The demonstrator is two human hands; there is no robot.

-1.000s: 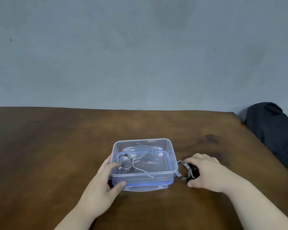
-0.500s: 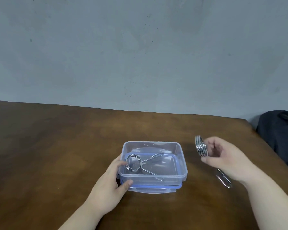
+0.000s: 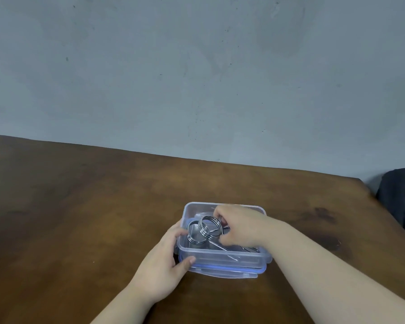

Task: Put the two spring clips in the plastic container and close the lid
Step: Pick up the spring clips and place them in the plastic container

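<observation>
One spring clip (image 3: pixel 195 234) is lying inside the clear plastic container (image 3: pixel 222 259), and a second spring clip (image 3: pixel 209 226) is hanging just over it, coil upright. The right hand (image 3: pixel 240 226) is pinching this second clip. The left hand (image 3: pixel 166 260) is gripping the container's left wall. The container is sitting on its blue-rimmed lid (image 3: pixel 229 272) on the brown wooden counter (image 3: pixel 80 218).
</observation>
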